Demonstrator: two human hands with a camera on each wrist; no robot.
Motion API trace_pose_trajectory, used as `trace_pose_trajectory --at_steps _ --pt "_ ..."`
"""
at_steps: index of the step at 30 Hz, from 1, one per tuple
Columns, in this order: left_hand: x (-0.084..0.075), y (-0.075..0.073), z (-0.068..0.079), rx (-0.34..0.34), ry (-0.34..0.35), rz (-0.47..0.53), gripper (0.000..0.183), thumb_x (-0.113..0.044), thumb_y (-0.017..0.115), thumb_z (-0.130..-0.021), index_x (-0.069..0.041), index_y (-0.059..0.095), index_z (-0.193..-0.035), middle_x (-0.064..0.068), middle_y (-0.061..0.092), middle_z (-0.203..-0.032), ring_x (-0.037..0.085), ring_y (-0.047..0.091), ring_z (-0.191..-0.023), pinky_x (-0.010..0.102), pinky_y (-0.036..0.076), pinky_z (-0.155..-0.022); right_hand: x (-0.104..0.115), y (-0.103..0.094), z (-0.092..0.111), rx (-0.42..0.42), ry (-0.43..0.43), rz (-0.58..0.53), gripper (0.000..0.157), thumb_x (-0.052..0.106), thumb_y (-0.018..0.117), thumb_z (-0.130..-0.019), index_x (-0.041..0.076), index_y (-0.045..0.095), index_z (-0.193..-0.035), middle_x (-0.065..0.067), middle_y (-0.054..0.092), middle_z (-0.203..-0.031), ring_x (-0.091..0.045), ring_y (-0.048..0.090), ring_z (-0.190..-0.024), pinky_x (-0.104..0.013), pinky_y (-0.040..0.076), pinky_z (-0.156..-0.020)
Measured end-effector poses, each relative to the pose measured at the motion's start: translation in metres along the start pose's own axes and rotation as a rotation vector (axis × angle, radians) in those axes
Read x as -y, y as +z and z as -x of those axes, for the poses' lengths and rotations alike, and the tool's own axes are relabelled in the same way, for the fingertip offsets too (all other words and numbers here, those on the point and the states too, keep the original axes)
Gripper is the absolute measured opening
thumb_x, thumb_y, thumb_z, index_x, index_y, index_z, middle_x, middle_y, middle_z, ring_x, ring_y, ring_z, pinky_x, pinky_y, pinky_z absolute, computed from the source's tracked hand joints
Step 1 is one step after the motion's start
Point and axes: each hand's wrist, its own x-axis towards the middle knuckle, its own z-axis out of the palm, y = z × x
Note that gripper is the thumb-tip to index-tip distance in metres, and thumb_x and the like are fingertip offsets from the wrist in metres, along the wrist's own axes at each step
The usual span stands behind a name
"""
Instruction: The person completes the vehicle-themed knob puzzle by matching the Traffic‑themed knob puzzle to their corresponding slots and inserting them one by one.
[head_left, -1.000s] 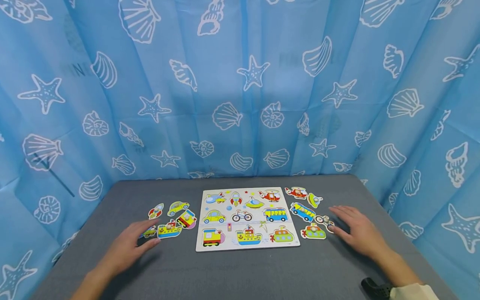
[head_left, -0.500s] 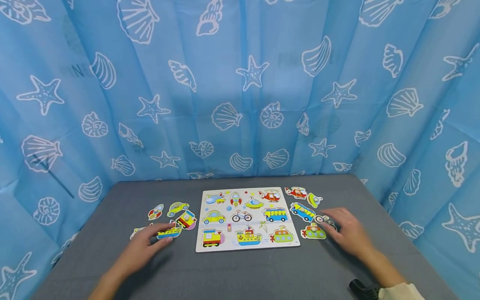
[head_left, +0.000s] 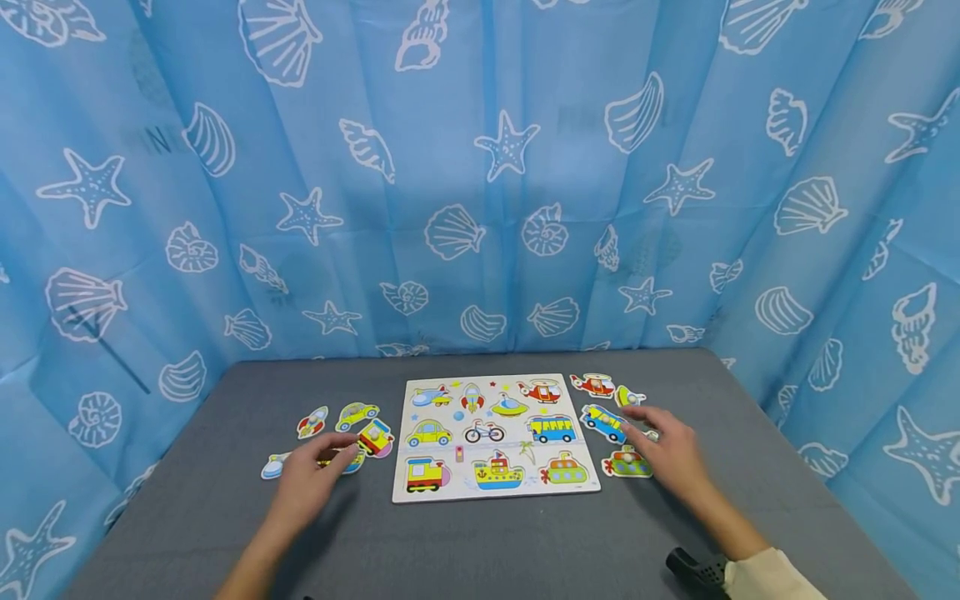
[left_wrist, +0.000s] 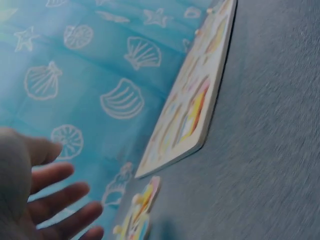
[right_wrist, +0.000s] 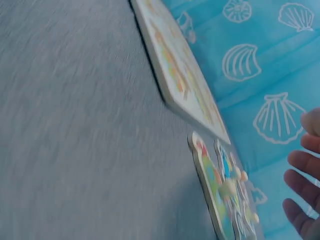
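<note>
My left hand (head_left: 306,482) hovers with relaxed fingers above the boat piece (head_left: 352,463), hiding most of it. Its fingertips reach toward the train piece (head_left: 376,438). In the left wrist view the fingers (left_wrist: 62,200) are spread and hold nothing. On the other side, my right hand (head_left: 667,450) is over the bicycle piece, which it largely covers, with fingertips close to the bus piece (head_left: 604,423). The right wrist view shows its fingers (right_wrist: 302,185) loosely apart and bare. Between the hands lies the puzzle board (head_left: 480,498) with pictured vehicle slots.
Rocket (head_left: 312,422), car (head_left: 356,416) and airplane (head_left: 274,466) pieces lie at left. Helicopter (head_left: 593,385), flying saucer (head_left: 628,398) and submarine (head_left: 627,462) pieces lie at right. Knobs (right_wrist: 228,188) stick up from the pieces. A blue curtain (head_left: 480,183) hangs behind the grey table (head_left: 480,558).
Both hands have moved inward: the left rightward from the airplane piece to over the boat piece, the right leftward across the bicycle piece toward the bus piece. Pieces and board stay put.
</note>
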Motion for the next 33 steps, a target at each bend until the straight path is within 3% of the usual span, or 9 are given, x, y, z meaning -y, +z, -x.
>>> trace_pose_trajectory --at_steps 5,8,10,16,21,30,33 --pt "-0.002 0.013 0.002 -0.092 -0.03 0.017 0.017 -0.012 0.065 -0.093 -0.004 0.071 -0.106 0.008 0.07 -0.1 0.022 0.064 -0.084 0.029 0.049 -0.07 0.005 0.006 -0.007 0.025 0.208 -0.079 0.024 0.015 0.063 -0.095 -0.001 0.067 -0.113 -0.014 0.068 -0.106 -0.029 0.064 -0.096 -0.033 0.05 -0.078" --pt "-0.002 0.02 0.003 -0.101 -0.027 0.039 0.016 -0.01 0.066 -0.092 -0.003 0.071 -0.105 0.008 0.07 -0.1 0.022 0.063 -0.084 0.03 0.048 -0.073 0.006 0.01 -0.012 0.009 0.261 -0.085 0.024 0.016 0.064 -0.095 -0.001 0.068 -0.112 -0.014 0.068 -0.107 -0.028 0.064 -0.096 -0.026 0.049 -0.076" --pt "-0.001 0.025 0.003 -0.092 -0.027 0.045 0.016 -0.009 0.067 -0.091 -0.003 0.071 -0.105 0.007 0.07 -0.101 0.021 0.063 -0.084 0.031 0.048 -0.074 0.006 0.013 -0.014 0.003 0.279 -0.088 0.023 0.015 0.064 -0.095 -0.001 0.068 -0.112 -0.015 0.068 -0.107 -0.028 0.063 -0.096 -0.029 0.049 -0.077" --pt "-0.001 0.035 0.007 -0.049 -0.039 0.063 0.022 -0.006 0.07 -0.088 0.0 0.068 -0.109 0.01 0.069 -0.103 0.022 0.064 -0.086 0.033 0.049 -0.076 0.004 0.02 -0.019 0.022 0.298 -0.101 0.025 0.012 0.062 -0.096 -0.003 0.064 -0.115 -0.02 0.065 -0.111 -0.033 0.061 -0.1 -0.046 0.049 -0.086" --pt "-0.002 0.044 0.008 -0.037 -0.038 0.041 0.028 -0.006 0.073 -0.085 -0.001 0.067 -0.111 0.011 0.069 -0.105 0.022 0.064 -0.085 0.035 0.05 -0.076 -0.001 0.026 -0.022 0.043 0.286 -0.087 0.026 0.009 0.063 -0.094 -0.004 0.063 -0.116 -0.023 0.064 -0.112 -0.036 0.06 -0.103 -0.05 0.048 -0.089" --pt "-0.002 0.056 0.008 0.044 -0.084 -0.139 0.041 -0.018 0.077 -0.082 -0.008 0.067 -0.121 0.007 0.067 -0.114 0.024 0.062 -0.095 0.047 0.049 -0.083 -0.013 0.039 -0.026 0.115 0.224 0.085 0.029 0.016 0.068 -0.091 -0.002 0.065 -0.114 -0.022 0.063 -0.112 -0.039 0.057 -0.107 -0.055 0.042 -0.091" --pt "-0.002 0.058 0.008 0.068 -0.062 -0.192 0.046 -0.019 0.079 -0.08 -0.007 0.067 -0.122 0.01 0.066 -0.115 0.027 0.061 -0.097 0.048 0.048 -0.085 -0.016 0.041 -0.027 0.121 0.197 0.119 0.03 0.016 0.07 -0.09 -0.002 0.066 -0.114 -0.023 0.063 -0.113 -0.042 0.055 -0.11 -0.056 0.04 -0.093"
